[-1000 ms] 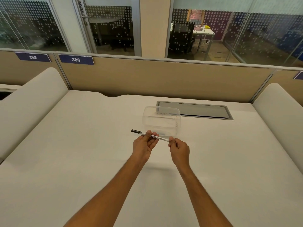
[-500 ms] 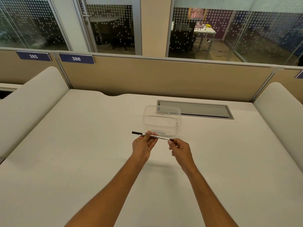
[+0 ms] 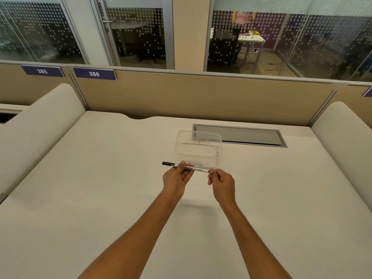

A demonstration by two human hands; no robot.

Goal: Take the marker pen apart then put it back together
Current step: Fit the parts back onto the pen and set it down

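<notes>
Head view: I hold the marker pen (image 3: 186, 167) level above the worktop (image 3: 100, 178), its long axis left-to-right, black cap leftward. My left hand (image 3: 177, 178) grips the barrel; my right hand (image 3: 222, 183) pinches the right end, before a clear tub (image 3: 198, 150).

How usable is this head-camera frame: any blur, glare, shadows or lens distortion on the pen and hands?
Head view: sharp, evenly lit; the slim white marker pen with black cap shows readable print between left hand and right hand; soft shadow under the wrists on the white desk; wide-angle bending at the edges; clear plastic tub shows faint reflections.
</notes>
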